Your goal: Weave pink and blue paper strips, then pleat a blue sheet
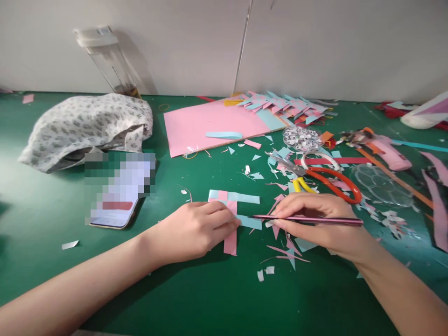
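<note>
My left hand (199,226) is closed, its fingertips pressing on a small weave of pink and light-blue paper strips (230,245) lying on the green table. Two blue ends point right from under it, and a pink end points toward me. The fingers hide part of the weave. My right hand (315,214) grips slim, shiny purple-pink tweezers (325,221) between thumb and fingers. Their pointed tip lies close to the lower blue strip (249,221); I cannot tell whether it touches. Pink and blue paper scraps (289,254) lie around and below the right hand.
Orange-handled scissors (341,184) lie just beyond my right hand, near a clear bead dish (381,184) and a pink glue gun (390,151). Pink paper sheets (196,126) lie further back. At left are a phone (122,196), a patterned cloth (87,123) and a clear bottle (108,60).
</note>
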`<state>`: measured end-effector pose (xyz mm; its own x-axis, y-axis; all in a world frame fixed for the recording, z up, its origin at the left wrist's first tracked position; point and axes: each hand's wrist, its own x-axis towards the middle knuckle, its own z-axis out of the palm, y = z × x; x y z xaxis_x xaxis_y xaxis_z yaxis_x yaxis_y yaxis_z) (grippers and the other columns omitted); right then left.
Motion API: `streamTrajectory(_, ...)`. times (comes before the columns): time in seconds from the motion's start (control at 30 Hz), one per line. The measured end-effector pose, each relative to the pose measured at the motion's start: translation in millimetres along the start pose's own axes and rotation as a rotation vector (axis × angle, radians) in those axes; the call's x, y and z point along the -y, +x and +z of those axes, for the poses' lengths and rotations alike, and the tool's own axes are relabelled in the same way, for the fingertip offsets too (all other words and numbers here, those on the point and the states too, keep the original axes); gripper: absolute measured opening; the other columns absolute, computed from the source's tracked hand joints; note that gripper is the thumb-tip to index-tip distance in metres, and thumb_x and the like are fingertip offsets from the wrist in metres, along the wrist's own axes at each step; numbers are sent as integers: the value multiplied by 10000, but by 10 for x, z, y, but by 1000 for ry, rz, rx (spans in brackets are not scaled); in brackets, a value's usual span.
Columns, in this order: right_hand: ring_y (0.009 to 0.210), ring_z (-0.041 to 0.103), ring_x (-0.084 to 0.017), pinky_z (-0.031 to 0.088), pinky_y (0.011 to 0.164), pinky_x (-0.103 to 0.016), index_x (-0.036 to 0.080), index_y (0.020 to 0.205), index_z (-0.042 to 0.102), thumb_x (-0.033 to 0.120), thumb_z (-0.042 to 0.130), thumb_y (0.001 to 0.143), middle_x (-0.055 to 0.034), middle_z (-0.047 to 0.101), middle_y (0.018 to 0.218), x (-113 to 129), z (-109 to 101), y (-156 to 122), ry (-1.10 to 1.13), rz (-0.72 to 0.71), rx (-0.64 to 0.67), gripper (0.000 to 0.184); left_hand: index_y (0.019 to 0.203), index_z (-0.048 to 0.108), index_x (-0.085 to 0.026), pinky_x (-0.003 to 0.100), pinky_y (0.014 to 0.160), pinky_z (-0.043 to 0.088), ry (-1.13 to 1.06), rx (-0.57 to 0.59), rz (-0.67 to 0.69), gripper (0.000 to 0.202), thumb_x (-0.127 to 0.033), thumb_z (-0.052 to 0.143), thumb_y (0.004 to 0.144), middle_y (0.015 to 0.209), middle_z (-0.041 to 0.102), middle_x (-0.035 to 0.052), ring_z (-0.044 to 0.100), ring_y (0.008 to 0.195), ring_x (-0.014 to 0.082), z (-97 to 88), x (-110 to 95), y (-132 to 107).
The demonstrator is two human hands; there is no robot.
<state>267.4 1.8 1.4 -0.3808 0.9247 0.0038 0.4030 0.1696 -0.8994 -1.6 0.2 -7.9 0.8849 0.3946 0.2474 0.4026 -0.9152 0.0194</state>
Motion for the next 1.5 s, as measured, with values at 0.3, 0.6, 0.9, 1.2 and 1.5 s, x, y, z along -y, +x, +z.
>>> streamTrajectory(0.3, 744, 650, -203, 546, 668, -332, 277, 699, 675, 244, 715, 697, -21, 686, 767, 15, -35, 9, -8, -24, 0, 52, 1115, 566, -133, 267, 674, 544, 23, 19, 2, 306, -80, 363, 893, 990, 632, 77, 587, 945, 176, 5, 5, -5)
streamTrajectory(0.6, 758, 642, -208, 539, 656, -315, 255, 640, 667, 246, 716, 680, -28, 680, 731, 50, -124, -4, -51, -19, 22, 64, 1075, 581, -125, 271, 671, 552, 16, 7, 5, 304, -73, 343, 894, 968, 627, 74, 592, 926, 166, -12, -2, -2)
streamTrajectory(0.9, 717, 637, -202, 535, 660, -333, 276, 646, 680, 251, 752, 642, -17, 668, 722, -16, -281, -50, -47, 8, 9, 76, 1099, 567, -124, 266, 663, 540, 2, -2, 5, 312, -57, 356, 880, 977, 634, 73, 591, 949, 177, -2, -2, 0)
streamTrajectory(1.2, 502, 538, -119, 464, 459, -273, 255, 753, 716, 404, 732, 661, 4, 573, 605, 12, -119, 69, 332, 100, -201, 176, 1115, 564, -144, 238, 656, 525, -58, 1, 35, 323, -72, 347, 886, 1006, 635, 66, 581, 989, 161, -18, 57, -37)
streamTrajectory(1.5, 454, 506, -84, 429, 442, -220, 208, 681, 486, 327, 705, 694, 54, 519, 535, 108, 273, 341, 460, 217, -116, 250, 1070, 578, -134, 226, 653, 520, -85, -72, 66, 280, -75, 374, 887, 964, 660, 52, 618, 960, 149, -6, 74, -71)
